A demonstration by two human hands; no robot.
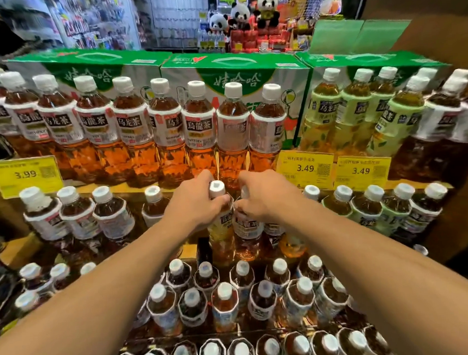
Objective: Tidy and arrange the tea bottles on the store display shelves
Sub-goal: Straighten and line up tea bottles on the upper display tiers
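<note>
On the middle shelf, my left hand [195,203] grips the neck of a yellow-labelled tea bottle [221,233] whose white cap shows between my fingers. Right beside it, my right hand [261,196] is closed around the top of a white-labelled tea bottle [247,231]; its cap is hidden under my fingers. The two bottles stand upright and touch. A row of amber oolong tea bottles [168,132] lines the top shelf behind them. Green-labelled tea bottles [357,116] stand at the top right.
Yellow price tags [305,168] hang on the top shelf's edge, another [25,176] at the left. Green cartons [235,68] stand behind the top row. Several capped bottles [226,302] fill the lower shelves under my forearms. Panda toys [266,10] sit far back.
</note>
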